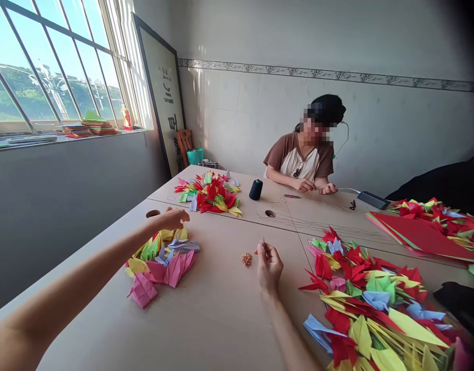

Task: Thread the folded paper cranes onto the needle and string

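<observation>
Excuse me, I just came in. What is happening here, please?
A person holds a thin needle in their right hand, beside a small heap of orange beads. Their left hand is raised near a pile of origami paper cranes. Across the table, a co-worker sits near a spool of dark thread.

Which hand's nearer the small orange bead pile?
Right hand, pinching a needle, sits just right of the small orange bead pile, not touching it. Left hand is farther off, up-left, beyond the paper cranes.
</observation>
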{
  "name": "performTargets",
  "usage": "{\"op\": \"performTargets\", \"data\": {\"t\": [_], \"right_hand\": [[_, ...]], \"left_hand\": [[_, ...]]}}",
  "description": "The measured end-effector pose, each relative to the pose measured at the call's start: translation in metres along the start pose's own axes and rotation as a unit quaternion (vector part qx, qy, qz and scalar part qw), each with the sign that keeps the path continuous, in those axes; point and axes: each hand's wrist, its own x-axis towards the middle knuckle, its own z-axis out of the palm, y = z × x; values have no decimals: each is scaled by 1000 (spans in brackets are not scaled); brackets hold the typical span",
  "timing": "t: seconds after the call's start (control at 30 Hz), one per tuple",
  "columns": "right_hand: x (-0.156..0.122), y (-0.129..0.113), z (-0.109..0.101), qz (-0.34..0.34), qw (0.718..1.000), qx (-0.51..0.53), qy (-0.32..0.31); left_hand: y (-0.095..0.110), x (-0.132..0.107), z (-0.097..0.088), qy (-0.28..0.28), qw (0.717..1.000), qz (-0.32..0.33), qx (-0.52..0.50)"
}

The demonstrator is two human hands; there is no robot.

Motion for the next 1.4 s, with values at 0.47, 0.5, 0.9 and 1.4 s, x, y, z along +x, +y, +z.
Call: {"op": "performTargets", "data": {"t": [0.47, 0.5, 0.9, 1.4], "right_hand": [[0, 1, 0, 7, 1000, 23, -6], [0, 0, 0, 7, 1000, 28, -9], [-7, -7, 2, 7, 997, 44, -67], [-7, -9, 3, -33, 997, 10, -65]], "left_hand": [[20, -4, -30, 134, 941, 24, -310], [29, -4, -31, 143, 935, 46, -322], [165, -11, 46, 222, 890, 175, -358], [192, -22, 115, 237, 731, 94, -633]]}}
